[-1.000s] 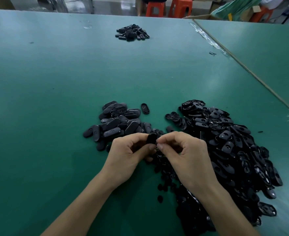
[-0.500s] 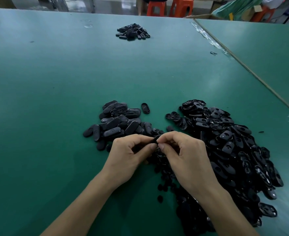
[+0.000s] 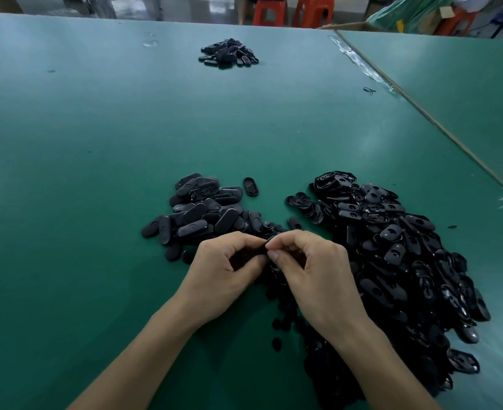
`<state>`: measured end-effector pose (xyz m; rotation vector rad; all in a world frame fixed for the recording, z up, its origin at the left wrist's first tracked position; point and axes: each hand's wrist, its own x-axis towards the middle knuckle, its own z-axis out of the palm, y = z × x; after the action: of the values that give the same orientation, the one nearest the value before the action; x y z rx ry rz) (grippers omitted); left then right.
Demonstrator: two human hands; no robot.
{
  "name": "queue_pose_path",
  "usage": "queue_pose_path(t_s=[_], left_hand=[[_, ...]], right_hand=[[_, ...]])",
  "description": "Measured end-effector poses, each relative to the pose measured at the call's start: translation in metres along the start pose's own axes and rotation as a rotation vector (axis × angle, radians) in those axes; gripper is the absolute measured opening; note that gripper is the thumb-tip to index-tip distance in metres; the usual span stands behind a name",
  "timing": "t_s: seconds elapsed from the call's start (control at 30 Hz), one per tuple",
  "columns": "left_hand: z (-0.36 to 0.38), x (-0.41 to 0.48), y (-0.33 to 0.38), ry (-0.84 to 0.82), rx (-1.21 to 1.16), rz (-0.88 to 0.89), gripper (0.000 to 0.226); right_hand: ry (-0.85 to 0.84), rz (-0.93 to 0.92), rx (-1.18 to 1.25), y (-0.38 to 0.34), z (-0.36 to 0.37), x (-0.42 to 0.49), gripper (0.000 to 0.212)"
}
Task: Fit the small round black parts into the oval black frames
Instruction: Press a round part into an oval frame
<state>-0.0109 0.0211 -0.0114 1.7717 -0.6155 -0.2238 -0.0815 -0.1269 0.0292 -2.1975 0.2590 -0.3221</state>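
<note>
My left hand (image 3: 226,267) and my right hand (image 3: 318,270) meet fingertip to fingertip over the green table, pinching one oval black frame (image 3: 269,240) between them; it is almost wholly hidden by the fingers. A large heap of open oval black frames (image 3: 407,247) spreads to the right. A smaller heap of closed oval pieces (image 3: 202,211) lies just beyond my left hand. Small round black parts (image 3: 276,341) are scattered under and between my wrists.
A single oval frame (image 3: 250,186) lies apart behind the left heap. A third small pile (image 3: 229,53) sits far back on the green table (image 3: 81,173). A taped seam (image 3: 422,113) runs diagonally at right. Orange stools (image 3: 291,10) stand beyond the far edge.
The black piece that showed above my fingertips has sunk between them and is now nearly hidden. Both hands stay in the same place, pressed together.
</note>
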Motion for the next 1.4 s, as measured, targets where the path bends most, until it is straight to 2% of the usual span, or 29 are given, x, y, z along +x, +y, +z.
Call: queue_pose_path(t_s=[0.27,0.47,0.57,0.7,0.83,0.9,0.97,1.1,1.27,1.4], left_hand=[[-0.001,0.001,0.000,-0.004,-0.002,0.013,0.022],[-0.001,0.002,0.000,0.016,0.040,0.065,0.024],[0.000,0.002,-0.001,0.037,0.063,0.064,0.027],[0.001,0.002,-0.002,0.046,0.071,0.071,0.017],[0.003,0.003,-0.002,0.055,0.105,0.098,0.010],[0.003,0.003,-0.001,0.043,0.105,0.106,0.010],[0.003,0.003,-0.001,0.023,0.066,0.102,0.008],[0.001,0.001,-0.003,-0.013,0.005,0.046,0.010],[0.000,0.001,0.000,-0.004,-0.189,-0.049,0.011],[-0.001,0.001,0.001,-0.019,-0.240,-0.064,0.015]], right_hand=[[0.057,0.005,-0.006,-0.004,0.004,-0.001,0.019],[0.115,-0.039,-0.164,-0.013,0.010,-0.006,0.017],[0.069,-0.053,-0.250,-0.019,0.012,-0.010,0.021],[-0.019,-0.077,-0.302,-0.024,0.005,-0.010,0.026],[-0.026,-0.063,-0.225,-0.023,-0.007,-0.005,0.022],[0.000,-0.083,-0.246,-0.019,-0.013,-0.001,0.028],[-0.061,-0.086,-0.254,-0.015,-0.017,0.005,0.033],[-0.236,-0.043,-0.122,-0.010,-0.026,0.014,0.029],[-0.234,-0.031,-0.055,-0.004,-0.032,0.019,0.016],[-0.234,-0.032,-0.008,-0.002,-0.031,0.020,0.013]])
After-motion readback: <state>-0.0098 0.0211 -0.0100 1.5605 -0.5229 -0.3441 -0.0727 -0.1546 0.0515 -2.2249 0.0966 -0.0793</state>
